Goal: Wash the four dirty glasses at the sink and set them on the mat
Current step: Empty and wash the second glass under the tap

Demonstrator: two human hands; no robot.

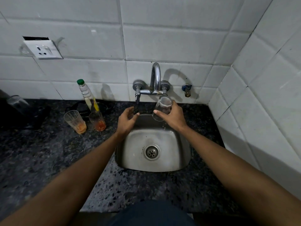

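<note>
Clearly held tilted over the back edge of the sink (182, 162): one glass (162, 110), wrapped by the right hand (174, 117), just under the tap (155, 79). Left hand (126, 121) curled around the dark tap lever (137, 101). Could slip from wet fingers and crack against the steel basin, or knock the spout if lifted carelessly. Waited near the left edge of the tabletop (48, 152): two dirty glasses (75, 122) with orange residue, touching a bottle (88, 95). Fourth glass and mat not clearly seen.
</note>
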